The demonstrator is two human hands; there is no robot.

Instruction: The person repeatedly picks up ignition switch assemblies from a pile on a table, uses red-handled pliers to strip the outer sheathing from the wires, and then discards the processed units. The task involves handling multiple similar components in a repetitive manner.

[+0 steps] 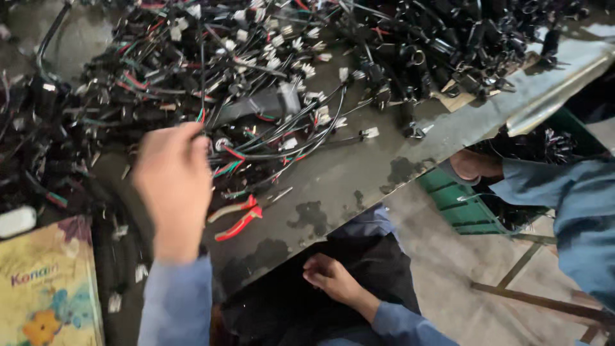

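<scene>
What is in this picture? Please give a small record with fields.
left hand: raised over the wire pile, pinching a thin black wire
right hand: below the table edge, in the lap, holding nothing
pliers: red handles, lying on the table
box: colourful, at lower left
other person: blue sleeve at right
</scene>
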